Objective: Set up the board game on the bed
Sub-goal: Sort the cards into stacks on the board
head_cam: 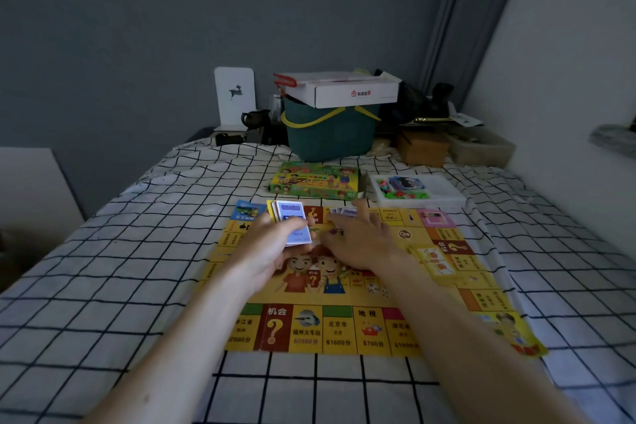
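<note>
Left hand [272, 244] pinches a stack of blue-and-white paper cards [292, 222], kept raised for dealing; right hand [358, 241] lies spread, fingers reaching to loose cards [344, 212] (likely laying them). Yellow printed game board [375, 327] lies flat on the checked bed [103, 286], green game box [315, 181] beyond.

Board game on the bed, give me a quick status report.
Left hand grips card stack. Right hand open, reaching to cards at far edge of board. Game box and piece tray beyond board. Nothing blocking.
</note>
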